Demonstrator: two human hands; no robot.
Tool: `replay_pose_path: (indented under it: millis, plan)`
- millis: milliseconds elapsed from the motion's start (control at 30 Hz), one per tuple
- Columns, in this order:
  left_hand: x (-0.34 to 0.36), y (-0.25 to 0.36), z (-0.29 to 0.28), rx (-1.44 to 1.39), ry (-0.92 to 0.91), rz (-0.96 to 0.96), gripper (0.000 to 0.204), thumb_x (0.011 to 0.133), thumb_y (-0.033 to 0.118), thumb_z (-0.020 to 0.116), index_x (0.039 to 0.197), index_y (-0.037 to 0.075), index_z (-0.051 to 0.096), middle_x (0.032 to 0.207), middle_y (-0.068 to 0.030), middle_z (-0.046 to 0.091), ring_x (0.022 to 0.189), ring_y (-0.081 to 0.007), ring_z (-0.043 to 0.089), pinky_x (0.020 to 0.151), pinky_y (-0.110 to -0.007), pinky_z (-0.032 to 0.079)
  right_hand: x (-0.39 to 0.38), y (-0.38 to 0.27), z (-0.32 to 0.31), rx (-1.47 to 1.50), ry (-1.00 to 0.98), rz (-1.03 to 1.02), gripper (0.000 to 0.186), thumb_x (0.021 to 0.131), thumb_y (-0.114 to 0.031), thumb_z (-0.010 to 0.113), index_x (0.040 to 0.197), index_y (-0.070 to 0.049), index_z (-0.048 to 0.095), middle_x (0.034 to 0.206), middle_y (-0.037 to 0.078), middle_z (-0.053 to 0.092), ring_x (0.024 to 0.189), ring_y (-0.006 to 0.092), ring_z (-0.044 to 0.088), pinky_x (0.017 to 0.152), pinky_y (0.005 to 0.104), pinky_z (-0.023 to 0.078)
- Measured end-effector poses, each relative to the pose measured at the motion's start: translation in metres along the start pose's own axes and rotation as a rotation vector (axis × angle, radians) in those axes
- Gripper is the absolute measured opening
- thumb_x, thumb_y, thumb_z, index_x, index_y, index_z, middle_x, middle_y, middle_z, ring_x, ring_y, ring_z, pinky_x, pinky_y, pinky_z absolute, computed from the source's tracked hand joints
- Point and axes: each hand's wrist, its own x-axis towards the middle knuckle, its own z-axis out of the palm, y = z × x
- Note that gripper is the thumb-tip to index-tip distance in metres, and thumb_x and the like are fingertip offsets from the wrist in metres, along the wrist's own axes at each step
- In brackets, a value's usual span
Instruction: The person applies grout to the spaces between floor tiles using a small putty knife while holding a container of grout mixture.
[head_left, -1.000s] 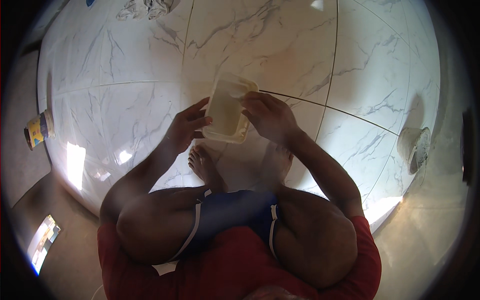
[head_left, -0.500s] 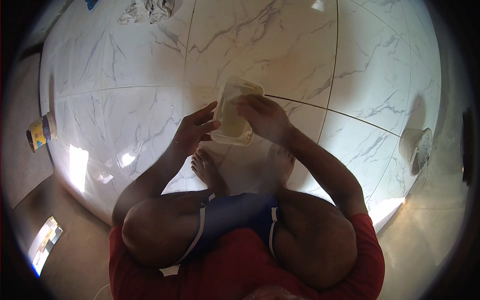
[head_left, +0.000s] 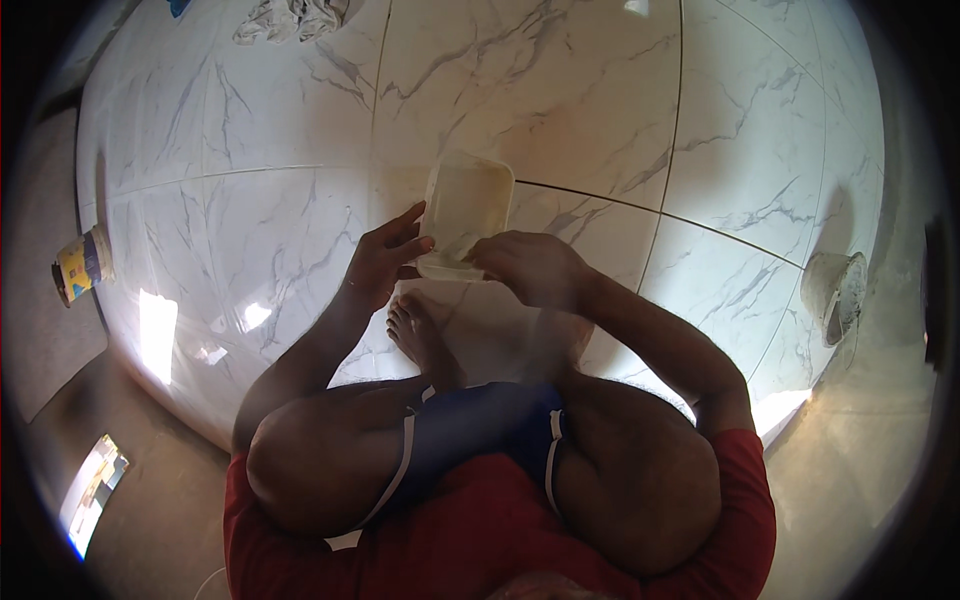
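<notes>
A whitish rectangular plastic tub (head_left: 472, 200) is tilted toward me above the tiled floor, its open side up. My left hand (head_left: 384, 256) grips its left wall, thumb at the near left corner and fingers reaching along the side. My right hand (head_left: 537, 266) has its fingertips bunched inside the near right corner. Something pale and small lies by those fingertips, too blurred to name. Behind the tub, part of the left hand's fingers is hidden.
White marble-patterned tiles (head_left: 560, 90) spread around my feet. A crumpled pale cloth (head_left: 292, 18) lies far left. At left lies a yellow and blue tin (head_left: 84, 265), and a whitish bucket (head_left: 835, 295) is at right.
My right hand has moved from the middle of the tub down to its near right corner. The tub has shifted slightly left, and my left hand still holds it.
</notes>
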Motion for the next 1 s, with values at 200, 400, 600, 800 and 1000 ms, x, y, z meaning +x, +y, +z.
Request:
replay_pose_path:
  millis: [200, 400, 600, 800, 1000]
  plan:
    - [-0.005, -0.001, 0.003, -0.028, -0.006, -0.031, 0.072, 0.091, 0.012, 0.073, 0.154, 0.004, 0.038, 0.132, -0.0145, 0.063, 0.113, -0.0229, 0.065, 0.092, -0.04, 0.059, 0.003, 0.005, -0.002, -0.069, 0.198, 0.138, 0.022, 0.086, -0.011, 0.071, 0.107, -0.009, 0.064, 0.117, 0.006, 0.069, 0.106, 0.0278, 0.068, 0.083, 0.0375, 0.059]
    - [-0.005, -0.001, 0.001, -0.042, -0.025, -0.03, 0.072, 0.092, 0.011, 0.072, 0.155, 0.005, 0.038, 0.134, -0.0151, 0.062, 0.113, -0.0234, 0.065, 0.092, -0.04, 0.059, 0.012, 0.006, 0.014, -0.025, 0.281, 0.016, 0.025, 0.087, -0.008, 0.072, 0.109, -0.006, 0.062, 0.113, 0.009, 0.069, 0.097, 0.029, 0.07, 0.078, 0.0376, 0.06]
    - [-0.003, 0.0, -0.001, -0.058, 0.033, -0.017, 0.072, 0.092, 0.008, 0.07, 0.155, 0.005, 0.037, 0.134, -0.0144, 0.062, 0.113, -0.0235, 0.066, 0.091, -0.04, 0.059, 0.004, 0.0, 0.013, 0.048, 0.189, 0.171, 0.025, 0.087, -0.009, 0.072, 0.109, -0.006, 0.061, 0.111, 0.011, 0.069, 0.095, 0.03, 0.069, 0.076, 0.0382, 0.059]
    - [-0.004, -0.004, -0.003, -0.102, 0.042, -0.021, 0.073, 0.091, 0.008, 0.071, 0.156, 0.006, 0.037, 0.134, -0.0133, 0.062, 0.112, -0.0228, 0.066, 0.089, -0.039, 0.06, 0.011, 0.001, 0.005, 0.122, 0.312, 0.162, 0.022, 0.089, -0.015, 0.07, 0.107, -0.008, 0.058, 0.092, 0.012, 0.064, 0.083, 0.0347, 0.065, 0.071, 0.0448, 0.054]
    - [-0.003, 0.006, 0.003, -0.066, 0.021, 0.012, 0.074, 0.091, 0.008, 0.072, 0.155, 0.004, 0.036, 0.133, -0.0143, 0.062, 0.113, -0.0227, 0.066, 0.087, -0.038, 0.06, 0.003, -0.01, -0.004, 0.365, 0.151, 0.339, 0.017, 0.091, -0.016, 0.069, 0.104, -0.007, 0.064, 0.094, 0.012, 0.071, 0.085, 0.0322, 0.071, 0.075, 0.0388, 0.056]
